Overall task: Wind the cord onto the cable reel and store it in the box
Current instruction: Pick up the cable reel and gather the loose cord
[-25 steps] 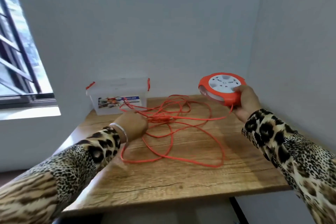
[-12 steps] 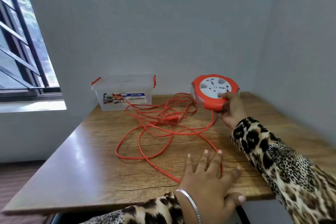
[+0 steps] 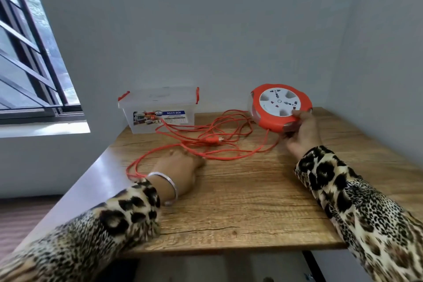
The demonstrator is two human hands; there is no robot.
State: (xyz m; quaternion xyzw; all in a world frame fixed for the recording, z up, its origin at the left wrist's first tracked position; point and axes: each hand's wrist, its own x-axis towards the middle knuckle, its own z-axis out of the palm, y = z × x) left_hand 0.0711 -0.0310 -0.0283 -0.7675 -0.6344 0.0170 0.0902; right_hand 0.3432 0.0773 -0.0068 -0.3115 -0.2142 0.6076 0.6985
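Cable reel (image 3: 282,106) tilted up on edge near far right of tabletop (image 3: 240,201), white socket face turned toward camera and slightly left, lower rim close to the wood; cannot tell whether touching. Right hand (image 3: 301,131) grips reel's lower right rim, thumb over the face edge, fingers curled under. Cord (image 3: 219,146) unwound, sprawled in loose orange loops across far middle of tabletop, long run lying roughly left to right from the near-left loop toward the reel; plug (image 3: 214,140) amid the loops, prongs pointing right. Left hand (image 3: 177,167) down on the tabletop over the cord's left stretch, back up; fingers hidden from here, so grip on cord cannot be told. Against half a second ago: left hand gone from near edge, fingers spread flat, to the cord's left side; reel tipped more upright. Box (image 3: 158,110) at far left corner, lid on, red clasps up, long side facing camera, cord passing just in front. Walls close behind and right; left and near edges open; bare wood across the near half.
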